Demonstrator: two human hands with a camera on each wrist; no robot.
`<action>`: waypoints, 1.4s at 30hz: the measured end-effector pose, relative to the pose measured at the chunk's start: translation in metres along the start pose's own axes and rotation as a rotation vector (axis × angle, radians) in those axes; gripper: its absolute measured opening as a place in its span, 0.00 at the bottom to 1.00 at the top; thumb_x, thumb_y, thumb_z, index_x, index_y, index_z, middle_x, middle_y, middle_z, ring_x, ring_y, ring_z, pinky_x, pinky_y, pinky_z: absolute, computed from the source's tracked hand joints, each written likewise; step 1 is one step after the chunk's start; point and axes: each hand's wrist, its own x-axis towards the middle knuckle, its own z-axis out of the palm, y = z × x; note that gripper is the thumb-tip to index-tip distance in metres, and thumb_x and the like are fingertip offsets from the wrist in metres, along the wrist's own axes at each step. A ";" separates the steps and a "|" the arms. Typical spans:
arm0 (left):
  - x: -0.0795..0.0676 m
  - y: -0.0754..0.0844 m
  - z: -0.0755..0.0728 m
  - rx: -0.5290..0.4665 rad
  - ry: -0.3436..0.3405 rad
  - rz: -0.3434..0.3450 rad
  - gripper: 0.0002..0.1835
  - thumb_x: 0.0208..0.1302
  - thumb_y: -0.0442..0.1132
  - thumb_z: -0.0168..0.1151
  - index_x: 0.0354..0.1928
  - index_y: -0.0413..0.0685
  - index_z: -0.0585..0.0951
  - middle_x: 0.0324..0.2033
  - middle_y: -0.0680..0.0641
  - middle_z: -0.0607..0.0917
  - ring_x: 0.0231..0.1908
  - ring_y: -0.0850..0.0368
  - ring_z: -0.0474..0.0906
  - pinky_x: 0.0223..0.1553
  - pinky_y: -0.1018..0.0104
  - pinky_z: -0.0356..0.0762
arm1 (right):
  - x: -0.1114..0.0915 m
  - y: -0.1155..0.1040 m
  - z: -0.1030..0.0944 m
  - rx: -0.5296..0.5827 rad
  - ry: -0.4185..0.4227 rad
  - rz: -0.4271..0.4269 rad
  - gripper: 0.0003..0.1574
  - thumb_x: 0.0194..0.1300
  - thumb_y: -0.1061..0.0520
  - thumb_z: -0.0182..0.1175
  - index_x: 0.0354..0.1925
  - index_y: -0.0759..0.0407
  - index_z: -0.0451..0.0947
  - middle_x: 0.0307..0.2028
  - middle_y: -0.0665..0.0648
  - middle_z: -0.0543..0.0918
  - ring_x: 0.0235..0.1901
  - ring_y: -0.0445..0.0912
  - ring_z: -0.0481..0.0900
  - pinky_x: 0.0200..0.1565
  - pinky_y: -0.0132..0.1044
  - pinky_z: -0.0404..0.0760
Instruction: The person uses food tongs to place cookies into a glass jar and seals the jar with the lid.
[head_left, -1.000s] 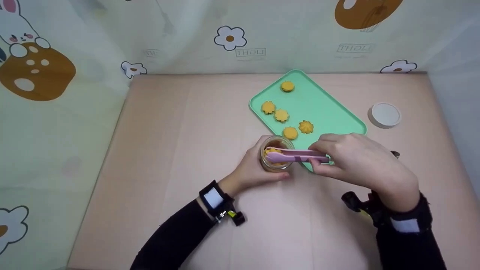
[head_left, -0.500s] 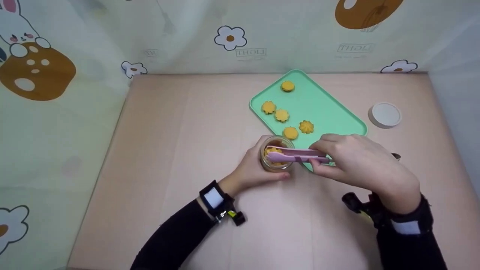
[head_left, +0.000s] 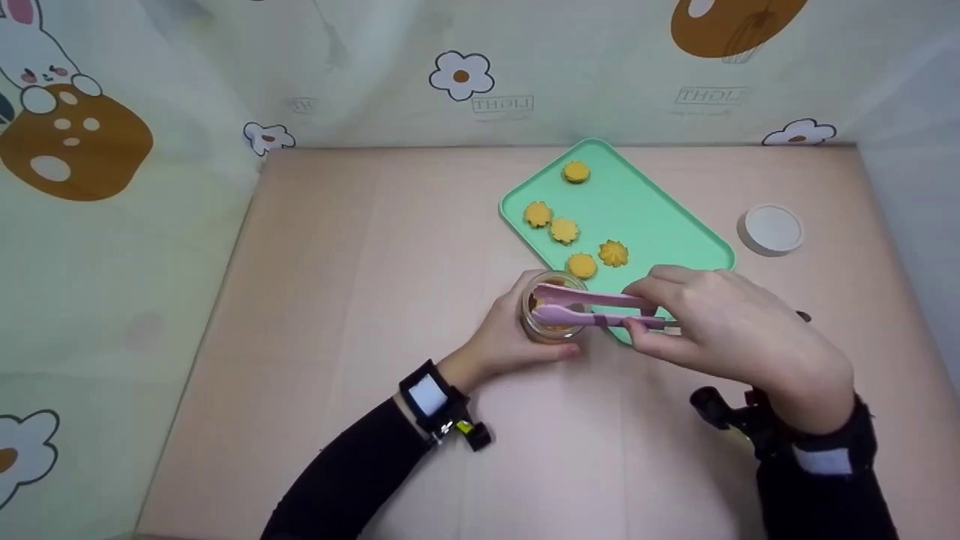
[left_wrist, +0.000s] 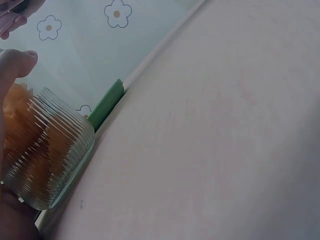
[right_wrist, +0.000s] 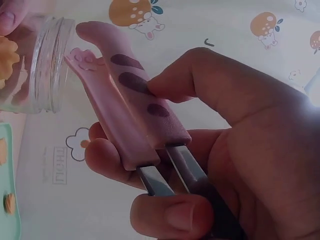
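My left hand (head_left: 506, 330) grips a ribbed glass jar (left_wrist: 65, 150) around its side, mouth up. Brown and orange contents show through the glass, and a yellow flower-shaped cookie (right_wrist: 7, 57) lies inside. Pink paw-tipped tongs (right_wrist: 135, 90) with metal arms are pinched between the thumb and fingers of my right hand (head_left: 727, 322). Their tips are parted over the jar's mouth in the head view, with nothing between them. In the right wrist view the tips stand just outside the rim.
A green tray (head_left: 660, 225) lies behind the jar, bearing several yellow cookies (head_left: 565, 230). To its right is a white round lid (head_left: 772, 229). A small dark thing (head_left: 804, 316) peeks out beyond my right hand. A patterned curtain (head_left: 360, 75) borders the table.
The tongs' tips have spread apart and lifted, leaving the cookie in the jar. My right hand has shifted slightly to the right; the left hand and jar have stayed still.
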 end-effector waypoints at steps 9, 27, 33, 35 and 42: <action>0.000 -0.001 -0.001 0.019 0.001 -0.009 0.53 0.49 0.43 0.91 0.76 0.53 0.70 0.67 0.53 0.82 0.67 0.57 0.78 0.74 0.56 0.74 | -0.004 0.015 -0.007 -0.026 0.122 0.036 0.14 0.64 0.57 0.70 0.49 0.56 0.88 0.35 0.47 0.82 0.30 0.38 0.75 0.28 0.36 0.79; 0.001 -0.001 0.001 -0.001 0.007 0.020 0.51 0.49 0.44 0.91 0.74 0.54 0.71 0.64 0.54 0.83 0.67 0.56 0.77 0.76 0.56 0.71 | 0.002 0.079 -0.003 0.009 -0.019 0.342 0.21 0.74 0.52 0.68 0.50 0.71 0.84 0.40 0.65 0.86 0.40 0.56 0.81 0.39 0.52 0.79; 0.001 -0.001 0.001 -0.011 0.005 0.008 0.51 0.49 0.43 0.91 0.74 0.53 0.71 0.65 0.54 0.82 0.68 0.56 0.77 0.76 0.55 0.71 | 0.006 0.084 -0.001 0.020 -0.147 0.426 0.27 0.76 0.50 0.65 0.56 0.75 0.82 0.41 0.68 0.86 0.40 0.58 0.81 0.39 0.54 0.80; 0.000 -0.001 0.001 -0.010 0.004 0.008 0.51 0.49 0.43 0.91 0.74 0.53 0.71 0.65 0.54 0.82 0.68 0.56 0.77 0.76 0.55 0.71 | 0.007 0.085 0.000 0.019 -0.173 0.444 0.28 0.76 0.50 0.65 0.56 0.75 0.82 0.41 0.68 0.86 0.40 0.58 0.81 0.39 0.54 0.80; 0.000 0.000 0.001 -0.004 0.007 0.007 0.51 0.49 0.43 0.91 0.74 0.54 0.71 0.65 0.55 0.83 0.68 0.57 0.77 0.76 0.56 0.71 | 0.010 0.087 0.004 0.019 -0.232 0.475 0.25 0.76 0.49 0.64 0.49 0.73 0.81 0.34 0.63 0.81 0.36 0.56 0.77 0.34 0.48 0.76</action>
